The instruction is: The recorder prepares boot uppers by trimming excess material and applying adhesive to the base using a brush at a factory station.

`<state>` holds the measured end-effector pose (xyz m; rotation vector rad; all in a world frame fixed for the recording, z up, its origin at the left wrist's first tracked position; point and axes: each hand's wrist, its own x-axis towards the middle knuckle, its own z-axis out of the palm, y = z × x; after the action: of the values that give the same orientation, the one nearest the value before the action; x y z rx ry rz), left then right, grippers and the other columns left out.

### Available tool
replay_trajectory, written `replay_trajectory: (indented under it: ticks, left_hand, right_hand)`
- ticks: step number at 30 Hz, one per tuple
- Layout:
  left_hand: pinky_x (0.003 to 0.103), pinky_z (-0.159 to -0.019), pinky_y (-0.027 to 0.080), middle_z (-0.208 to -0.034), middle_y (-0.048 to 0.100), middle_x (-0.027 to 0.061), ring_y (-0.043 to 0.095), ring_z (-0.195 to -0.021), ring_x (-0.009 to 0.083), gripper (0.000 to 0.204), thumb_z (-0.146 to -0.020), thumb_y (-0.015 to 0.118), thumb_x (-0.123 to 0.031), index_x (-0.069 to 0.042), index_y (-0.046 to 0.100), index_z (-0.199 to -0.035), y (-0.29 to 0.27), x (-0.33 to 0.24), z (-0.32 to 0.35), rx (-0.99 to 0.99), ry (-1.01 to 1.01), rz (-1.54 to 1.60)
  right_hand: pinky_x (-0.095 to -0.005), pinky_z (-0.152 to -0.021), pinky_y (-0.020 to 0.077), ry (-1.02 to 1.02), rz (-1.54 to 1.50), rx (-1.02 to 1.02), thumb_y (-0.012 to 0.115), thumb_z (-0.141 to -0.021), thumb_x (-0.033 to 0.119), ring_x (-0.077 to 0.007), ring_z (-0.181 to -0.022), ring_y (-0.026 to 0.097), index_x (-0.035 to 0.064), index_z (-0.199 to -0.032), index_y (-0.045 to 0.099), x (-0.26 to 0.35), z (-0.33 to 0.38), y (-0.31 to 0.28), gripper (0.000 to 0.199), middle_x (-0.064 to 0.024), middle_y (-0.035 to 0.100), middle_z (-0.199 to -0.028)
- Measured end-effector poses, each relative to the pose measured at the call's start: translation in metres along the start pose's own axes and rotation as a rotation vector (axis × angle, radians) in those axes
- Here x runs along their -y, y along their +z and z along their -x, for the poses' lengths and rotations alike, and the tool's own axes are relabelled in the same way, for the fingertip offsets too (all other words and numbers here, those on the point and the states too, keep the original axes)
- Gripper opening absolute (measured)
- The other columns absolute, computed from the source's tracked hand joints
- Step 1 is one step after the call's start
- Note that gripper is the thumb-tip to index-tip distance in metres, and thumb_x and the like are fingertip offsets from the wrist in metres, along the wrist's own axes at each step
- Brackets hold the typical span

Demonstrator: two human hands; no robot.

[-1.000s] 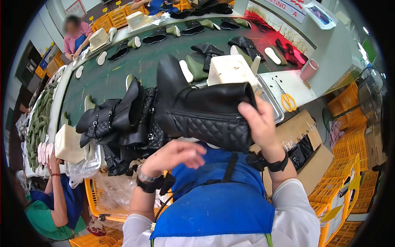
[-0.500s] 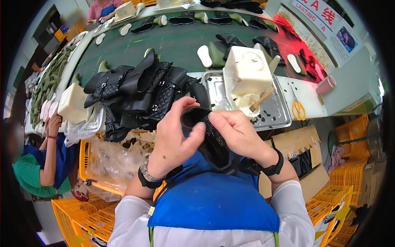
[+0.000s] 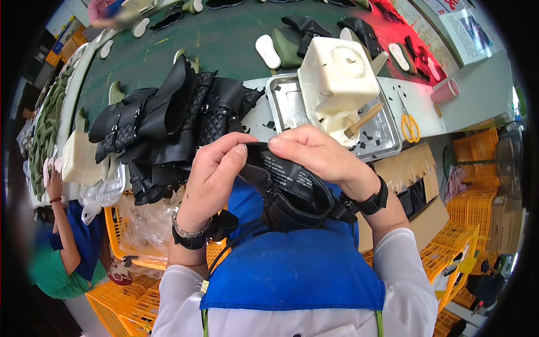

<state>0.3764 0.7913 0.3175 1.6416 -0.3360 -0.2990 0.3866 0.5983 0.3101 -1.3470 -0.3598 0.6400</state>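
Observation:
Close in front of my blue apron point(image 3: 292, 275), I hold a black boot upper point(image 3: 297, 216) with both hands. Its opening gapes upward, and a dark lining with a printed patch shows inside. My left hand point(image 3: 210, 177) pinches the left end of the top edge between thumb and fingers. On the same edge, further right, my right hand point(image 3: 323, 151) grips with its thumb on the inner side; its other fingers are partly hidden behind the material. A buckle shows on the upper's side. Left of my hands lies a pile of black quilted boot uppers point(image 3: 160, 121) with buckled straps.
Ahead, a metal tray point(image 3: 276, 92) carries a cut white plastic container point(image 3: 339, 73) and a wooden-handled brush point(image 3: 365, 120). Yellow-handled scissors point(image 3: 411, 128) and a pink cup point(image 3: 445, 91) lie to the right. Beyond runs a green conveyor point(image 3: 230, 39). A co-worker's arm point(image 3: 66, 238) is at left.
The boot upper has been turned and spread, so its lining patch now faces up more fully. My left hand has moved left along the edge. The view has shifted slightly.

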Motion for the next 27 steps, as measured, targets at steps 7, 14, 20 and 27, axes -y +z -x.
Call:
replay_trajectory:
  ticks: [7,14,20,27]
  left_hand:
    - [0.017,-0.058,0.036,-0.073,0.056,-0.0014,0.044,-0.066,0.0022,0.024,-0.087,0.041,-0.011,0.006,0.058,-0.09,0.001,0.004,-0.003,-0.019,-0.062,0.211]
    - [0.019,-0.061,0.037,-0.074,0.056,0.0014,0.046,-0.067,0.005,0.025,-0.087,0.04,-0.015,0.004,0.056,-0.088,0.014,0.001,-0.023,-0.057,0.032,0.201]
    - [0.031,-0.062,0.037,-0.062,0.041,0.0082,0.041,-0.062,0.018,0.024,-0.086,0.038,-0.022,-0.003,0.041,-0.073,-0.006,-0.014,-0.027,-0.34,0.548,0.792]
    - [0.032,-0.066,0.038,-0.066,0.048,0.0092,0.043,-0.064,0.0184,0.027,-0.088,0.038,-0.026,-0.003,0.043,-0.074,-0.001,-0.035,0.003,-0.518,0.934,0.546]
  right_hand:
    - [-0.0187,-0.052,0.0316,0.067,-0.09,0.001,0.044,-0.092,0.028,0.0005,-0.06,0.035,0.0051,-0.069,0.055,-0.003,-0.003,0.003,0.034,0.0102,0.043,-0.064]
    - [-0.0182,-0.054,0.0378,0.061,-0.144,-0.034,0.043,-0.092,0.028,-0.0009,-0.06,0.043,0.0031,-0.078,0.058,0.007,0.004,-0.013,0.032,0.0064,0.052,-0.068]
    - [-0.027,-0.083,0.0431,-0.149,0.085,-0.49,0.043,-0.091,0.018,-0.0126,-0.097,0.052,0.001,-0.121,0.046,-0.036,0.018,-0.031,0.034,-0.0069,0.051,-0.114]
    - [-0.0292,-0.081,0.0443,0.146,-0.474,-0.047,0.048,-0.089,0.015,-0.0145,-0.091,0.054,-0.0007,-0.121,0.041,-0.054,0.009,-0.01,0.036,-0.0057,0.056,-0.1]
